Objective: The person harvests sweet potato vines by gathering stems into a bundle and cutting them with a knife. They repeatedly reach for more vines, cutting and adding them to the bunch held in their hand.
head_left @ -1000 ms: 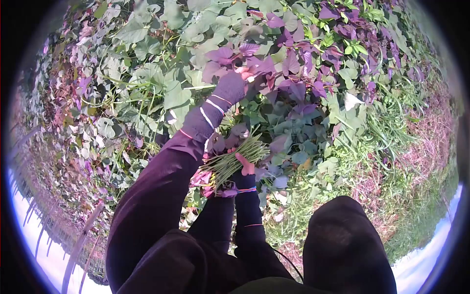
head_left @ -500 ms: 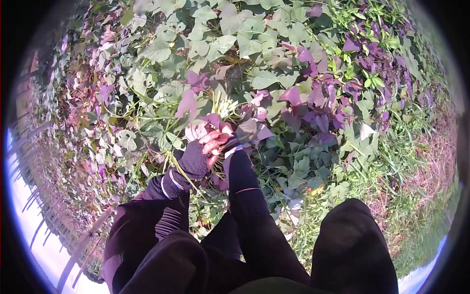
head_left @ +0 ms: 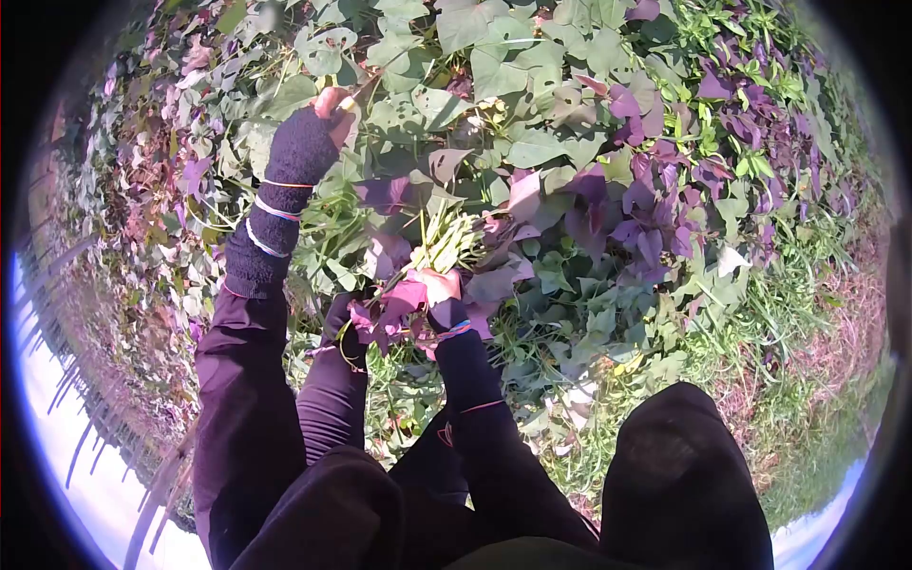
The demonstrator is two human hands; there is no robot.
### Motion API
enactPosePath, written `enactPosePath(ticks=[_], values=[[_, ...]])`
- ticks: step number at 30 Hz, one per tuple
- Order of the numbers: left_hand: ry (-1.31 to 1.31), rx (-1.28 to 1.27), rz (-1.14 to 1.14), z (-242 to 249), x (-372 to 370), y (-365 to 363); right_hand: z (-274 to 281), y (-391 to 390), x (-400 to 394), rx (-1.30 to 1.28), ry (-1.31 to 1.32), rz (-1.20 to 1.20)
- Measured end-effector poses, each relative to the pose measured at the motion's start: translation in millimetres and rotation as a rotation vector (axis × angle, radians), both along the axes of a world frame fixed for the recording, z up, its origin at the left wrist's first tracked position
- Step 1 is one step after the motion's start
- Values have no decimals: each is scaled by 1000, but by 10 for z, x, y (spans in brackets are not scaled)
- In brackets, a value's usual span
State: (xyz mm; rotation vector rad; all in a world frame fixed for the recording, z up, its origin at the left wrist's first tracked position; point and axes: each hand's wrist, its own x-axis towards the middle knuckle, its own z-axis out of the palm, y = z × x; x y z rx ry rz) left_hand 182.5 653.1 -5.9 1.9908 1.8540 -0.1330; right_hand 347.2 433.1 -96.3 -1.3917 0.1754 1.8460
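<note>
My left hand (head_left: 334, 112), in a dark fingerless cover with coloured bands round the wrist, is stretched out among green leaves (head_left: 325, 49) at the upper left. Its fingers are bent together at a leaf stem, and what they pinch is too small to tell. Near the middle, my right hand (head_left: 441, 287) is closed round a bundle of cut stems (head_left: 446, 242). The pale stem ends point up and away from me, while purple leaves (head_left: 404, 302) hang from the bundle on the near side.
Dense green and purple vines (head_left: 646, 209) cover the ground ahead. Grass (head_left: 741, 351) grows at the right. My dark-clad knees (head_left: 679, 465) are at the bottom, and a row of sticks (head_left: 81, 442) stands at the far left.
My left hand has left my right hand and moved up and left into the leaves. My right hand stays near the middle, its bundle now more exposed.
</note>
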Motion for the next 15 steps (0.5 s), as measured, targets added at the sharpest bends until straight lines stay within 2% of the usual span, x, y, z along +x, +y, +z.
enactPosePath(ticks=[1, 3, 5, 6, 8, 9, 10, 11, 12, 13, 14, 15], values=[[-179, -47, 82, 56, 133, -90, 59, 38, -14, -7, 18, -17], [-335, -54, -48, 37, 289, -536, 255, 202, -18, -21, 45, -110], [-353, -204, -44, -162, 297, -960, 273, 243, 33, -2, 81, -4], [-317, -258, 17, -213, 324, -1097, 146, 176, 34, -30, 43, 137], [-290, -317, 76, -165, 406, -1257, 48, 125, 69, -33, 28, 79], [-394, -223, 90, -69, 461, -1307, 33, 106, 80, -35, 25, 30], [-492, -126, 106, 38, 501, -1356, 138, 186, 161, -73, 12, 79], [-585, -25, 123, 122, 512, -1425, 204, 234, 171, 34, 48, -50], [-579, -65, 98, 131, 495, -1548, 208, 267, 180, 36, 64, -64], [-679, -83, 59, 211, 538, -1598, 209, 292, 198, 37, 80, -81], [-608, -163, 2, 263, 583, -1694, 239, 282, 256, -9, 87, 102], [-537, -241, -55, 292, 633, -1787, 379, 414, 327, -8, 89, 100]])
